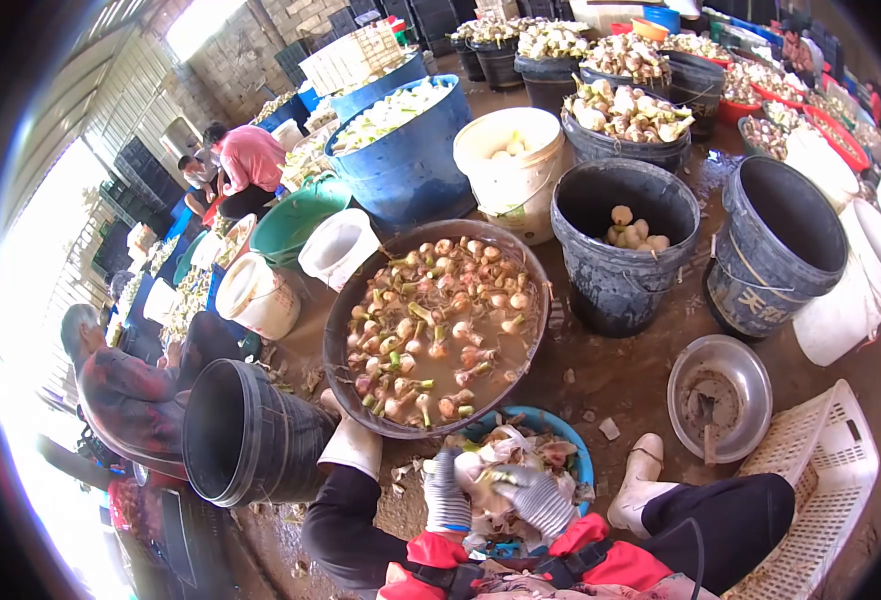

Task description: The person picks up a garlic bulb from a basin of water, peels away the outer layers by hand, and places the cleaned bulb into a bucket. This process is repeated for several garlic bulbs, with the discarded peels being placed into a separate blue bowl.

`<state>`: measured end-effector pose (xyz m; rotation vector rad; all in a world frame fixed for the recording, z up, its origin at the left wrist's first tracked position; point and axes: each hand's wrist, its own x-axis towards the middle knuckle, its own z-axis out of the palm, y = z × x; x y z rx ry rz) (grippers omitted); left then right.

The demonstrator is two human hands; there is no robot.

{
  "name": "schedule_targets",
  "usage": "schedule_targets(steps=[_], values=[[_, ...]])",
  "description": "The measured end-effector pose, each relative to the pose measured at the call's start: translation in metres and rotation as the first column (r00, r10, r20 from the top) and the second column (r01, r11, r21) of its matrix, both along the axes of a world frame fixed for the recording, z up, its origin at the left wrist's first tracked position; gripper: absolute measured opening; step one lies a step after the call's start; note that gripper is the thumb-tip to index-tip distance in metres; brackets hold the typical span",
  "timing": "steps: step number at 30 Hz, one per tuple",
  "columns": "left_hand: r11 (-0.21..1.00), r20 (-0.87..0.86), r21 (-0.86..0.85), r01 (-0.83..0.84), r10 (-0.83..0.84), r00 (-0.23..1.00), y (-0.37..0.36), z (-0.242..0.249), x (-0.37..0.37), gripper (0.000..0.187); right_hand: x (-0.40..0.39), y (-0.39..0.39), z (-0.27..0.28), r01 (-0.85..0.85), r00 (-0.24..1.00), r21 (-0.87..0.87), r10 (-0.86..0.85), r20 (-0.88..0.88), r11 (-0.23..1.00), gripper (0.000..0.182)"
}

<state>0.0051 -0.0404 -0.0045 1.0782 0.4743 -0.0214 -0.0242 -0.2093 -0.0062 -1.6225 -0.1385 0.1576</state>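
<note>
My left hand [448,490], in a grey striped glove, is closed on a pale garlic bulb [481,488], which is blurred. Close beside it my right hand [539,497], gloved alike, has its fingers curled toward the bulb; what they pinch is hidden. Both hands are over a blue basin [585,462] filled with garlic skins and scraps [553,452]. Just beyond stands a wide dark tub [333,345] of muddy water, where many garlic bulbs [436,330] with cut stalks float.
A dark bucket [626,285] with several peeled bulbs, another dark bucket [771,250], a metal bowl [686,400] holding a tool, and a white crate [841,440] stand to the right. A black bucket [251,435] leans at the left, near a seated person [136,395].
</note>
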Motion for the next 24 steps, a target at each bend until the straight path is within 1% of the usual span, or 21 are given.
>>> schedule_targets(steps=[1,2,3,5,6,7,9,10,11,12,13,14,15,16,17,19,20,21,22,23,24], values=[[0.971,-0.086,-0.229,-0.072,0.054,0.995,0.004,0.008,0.002,0.027,0.004,-0.004,0.013,0.032,0.994,-0.077,-0.023,0.109,0.997,0.027],[0.964,-0.077,-0.259,-0.061,0.043,0.996,0.011,0.005,0.002,0.031,0.012,-0.015,0.025,0.108,0.952,0.119,-0.068,-0.3,0.987,0.027],[0.972,-0.068,-0.233,-0.03,0.015,0.998,0.019,0.002,-0.001,0.04,0.015,-0.022,0.016,0.197,0.932,0.069,-0.165,-0.321,0.978,0.028],[0.931,-0.074,-0.337,0.139,-0.173,0.982,0.021,0.037,-0.007,0.051,0.018,-0.035,-0.011,0.289,0.922,0.03,-0.27,-0.278,0.957,0.029],[0.939,-0.125,-0.335,0.078,-0.126,0.984,0.022,0.041,-0.009,0.061,0.017,-0.035,-0.022,0.285,0.923,0.031,-0.266,-0.278,0.958,0.029],[0.94,-0.123,-0.333,0.071,-0.118,0.985,0.026,0.038,-0.01,0.061,0.016,-0.033,-0.029,0.322,0.923,0.052,-0.301,-0.239,0.945,0.03],[0.917,-0.089,-0.397,-0.034,-0.001,0.996,0.036,0.02,-0.013,0.064,0.014,-0.032,-0.027,0.349,0.923,0.077,-0.328,-0.2,0.934,0.03],[0.867,-0.048,-0.498,-0.027,0.003,0.999,0.044,0.015,-0.01,0.065,0.013,-0.035,-0.006,0.403,0.902,0.18,-0.355,-0.245,0.897,0.031],[0.881,-0.16,-0.442,-0.166,0.105,0.982,0.052,0.009,-0.009,0.066,0.014,-0.036,0.005,0.457,0.878,0.279,-0.378,-0.294,0.845,0.033],[0.866,-0.209,-0.44,-0.237,0.158,0.965,0.05,0.017,-0.003,0.068,0.016,-0.037,0.006,0.486,0.87,0.384,-0.391,-0.301,0.785,0.037],[0.847,-0.26,-0.434,-0.308,0.21,0.943,0.047,0.025,0.002,0.069,0.015,-0.04,0.007,0.485,0.87,0.385,-0.39,-0.302,0.785,0.037],[0.845,-0.252,-0.404,-0.351,0.266,0.931,0.061,0.0,0.002,0.072,0.014,-0.044,0.009,0.482,0.871,0.38,-0.383,-0.308,0.79,0.036],[0.845,-0.251,-0.403,-0.351,0.267,0.93,0.069,-0.004,0.001,0.072,0.014,-0.047,0.018,0.477,0.872,0.375,-0.376,-0.313,0.795,0.035],[0.832,-0.269,-0.428,-0.352,0.254,0.929,0.077,-0.007,0.001,0.073,0.014,-0.045,0.023,0.523,0.85,0.354,-0.447,-0.279,0.775,0.032],[0.832,-0.257,-0.44,-0.337,0.243,0.935,0.08,-0.013,-0.001,0.073,0.015,-0.046,0.019,0.522,0.851,0.355,-0.445,-0.28,0.775,0.032],[0.832,-0.232,-0.462,-0.308,0.222,0.947,0.077,-0.004,-0.003,0.074,0.017,-0.049,0.023,0.419,0.895,0.339,-0.321,-0.309,0.842,0.028],[0.843,-0.27,-0.431,-0.321,0.219,0.938,0.073,0.0,-0.001,0.075,0.014,-0.051,0.028,0.261,0.943,0.305,-0.174,-0.284,0.916,0.026],[0.841,-0.286,-0.433,-0.325,0.213,0.934,0.064,0.007,0.001,0.075,0.019,-0.047,0.021,0.041,0.987,0.226,-0.003,-0.163,0.973,0.026],[0.838,-0.301,-0.435,-0.328,0.208,0.931,0.055,0.013,0.004,0.075,0.015,-0.041,0.013,-0.058,0.998,0.013,0.058,-0.006,0.998,0.027],[0.819,-0.342,-0.485,-0.307,0.146,0.928,0.048,0.019,0.008,0.072,0.008,-0.036,0.005,-0.121,0.98,-0.215,0.152,0.131,0.969,0.029],[0.81,-0.33,-0.523,-0.266,0.095,0.939,0.044,0.017,0.015,0.068,0.008,-0.031,0.003,-0.163,0.985,-0.249,0.173,0.016,0.955,0.032]])
